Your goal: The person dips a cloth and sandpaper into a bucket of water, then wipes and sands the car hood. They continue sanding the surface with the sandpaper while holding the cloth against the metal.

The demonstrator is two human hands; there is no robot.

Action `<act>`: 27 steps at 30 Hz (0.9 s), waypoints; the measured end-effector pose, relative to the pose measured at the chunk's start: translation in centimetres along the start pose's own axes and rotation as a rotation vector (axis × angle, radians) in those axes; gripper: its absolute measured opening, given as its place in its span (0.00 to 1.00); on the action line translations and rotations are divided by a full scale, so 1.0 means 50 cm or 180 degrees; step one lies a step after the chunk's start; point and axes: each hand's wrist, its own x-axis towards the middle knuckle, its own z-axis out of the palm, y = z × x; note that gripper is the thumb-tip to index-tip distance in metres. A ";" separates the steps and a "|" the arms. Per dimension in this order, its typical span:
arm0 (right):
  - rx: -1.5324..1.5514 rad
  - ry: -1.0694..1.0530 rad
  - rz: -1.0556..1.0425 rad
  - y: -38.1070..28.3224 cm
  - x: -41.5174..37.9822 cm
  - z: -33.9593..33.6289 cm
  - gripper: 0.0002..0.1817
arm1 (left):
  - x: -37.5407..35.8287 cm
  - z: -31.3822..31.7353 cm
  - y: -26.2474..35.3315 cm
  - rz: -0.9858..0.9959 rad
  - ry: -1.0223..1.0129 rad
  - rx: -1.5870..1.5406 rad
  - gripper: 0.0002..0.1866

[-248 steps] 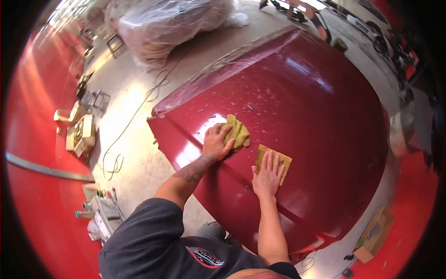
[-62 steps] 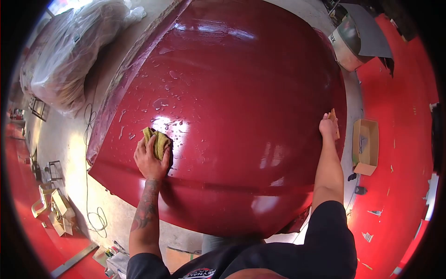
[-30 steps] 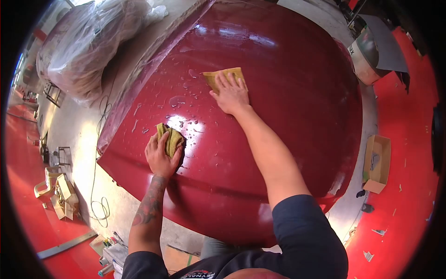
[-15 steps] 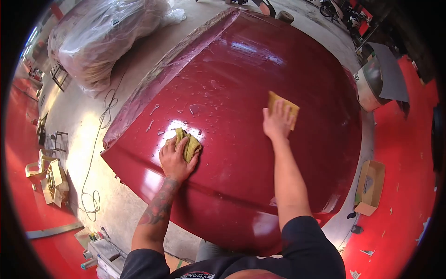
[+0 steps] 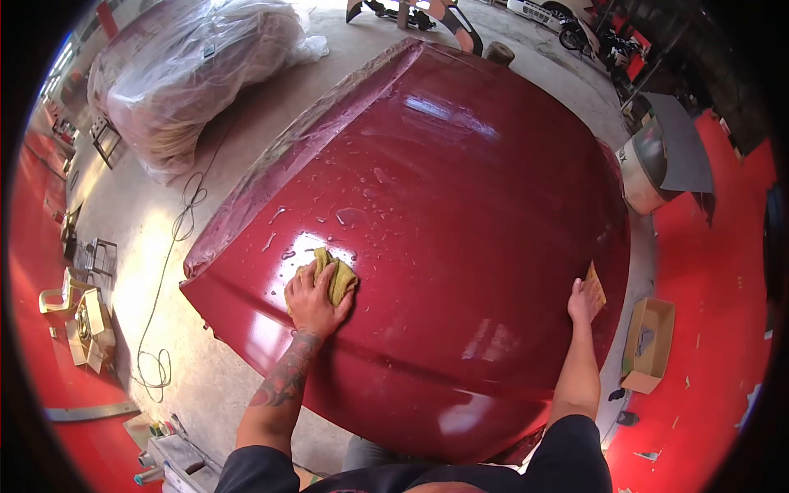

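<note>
A dark red car hood (image 5: 493,205) lies in front of me, with water drops scattered over its left half. My left hand (image 5: 316,302) rests on the hood near its left front, the fingers closed over a crumpled olive-yellow cloth (image 5: 342,283). Out by the hood's right edge, my right hand (image 5: 580,306) grips a flat yellow sheet of sandpaper (image 5: 597,287), seen at a slant. Its thumb shows, while the other fingers are mostly hidden.
Something large under clear plastic (image 5: 189,74) stands at the far left. A cable (image 5: 156,287) snakes over the floor. To the right are a drum (image 5: 645,168) and an open cardboard box (image 5: 649,345). A metal stand (image 5: 185,460) is at the lower left.
My right hand has moved from the hood's middle to its right edge, toward me, with the sandpaper. The left hand stays on the cloth. The view has tilted up slightly.
</note>
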 end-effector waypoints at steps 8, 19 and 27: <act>0.0090 0.0202 -0.3246 -0.588 -0.443 0.048 0.39 | -0.006 0.010 -0.013 0.0094 0.0035 0.0074 0.33; 0.0160 0.0084 -0.0234 -0.066 -0.005 -0.004 0.41 | 0.001 0.008 -0.002 0.0063 0.0067 0.0054 0.32; -0.0131 -0.0071 -0.3707 -0.470 -0.549 0.049 0.41 | -0.005 0.009 -0.013 0.0134 -0.0051 0.0046 0.32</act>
